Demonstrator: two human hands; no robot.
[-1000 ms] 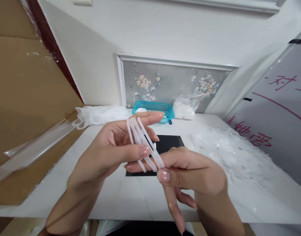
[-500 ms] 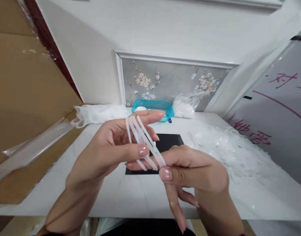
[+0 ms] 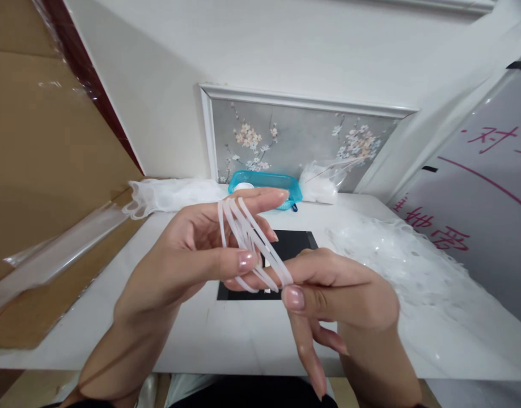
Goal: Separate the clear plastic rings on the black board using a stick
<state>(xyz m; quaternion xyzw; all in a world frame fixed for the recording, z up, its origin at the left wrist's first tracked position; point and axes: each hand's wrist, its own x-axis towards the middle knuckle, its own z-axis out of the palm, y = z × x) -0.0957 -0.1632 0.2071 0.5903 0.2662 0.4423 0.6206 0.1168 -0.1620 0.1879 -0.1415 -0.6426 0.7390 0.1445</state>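
Note:
Several thin white elastic bands point(image 3: 249, 241) are stretched between my two hands over the white table point(image 3: 226, 340). My left hand point(image 3: 192, 255) has them looped over its outstretched index finger, thumb lying below them. My right hand point(image 3: 334, 292) hooks the other end of the bands on its index finger, thumb pressed against it, the other fingers hanging down. Under the hands lies a black square mat point(image 3: 292, 249).
A turquoise plastic tray point(image 3: 264, 184) and a clear bag of white bits point(image 3: 320, 187) stand at the back by a flowered picture frame point(image 3: 294, 136). White lacy fabric point(image 3: 405, 266) covers the right side. Cardboard point(image 3: 39, 187) leans at left, a board with red writing point(image 3: 490, 192) at right.
The hands have shifted a little; the bands look stretched slightly farther, with my right index finger a bit more to the right. Otherwise nothing differs.

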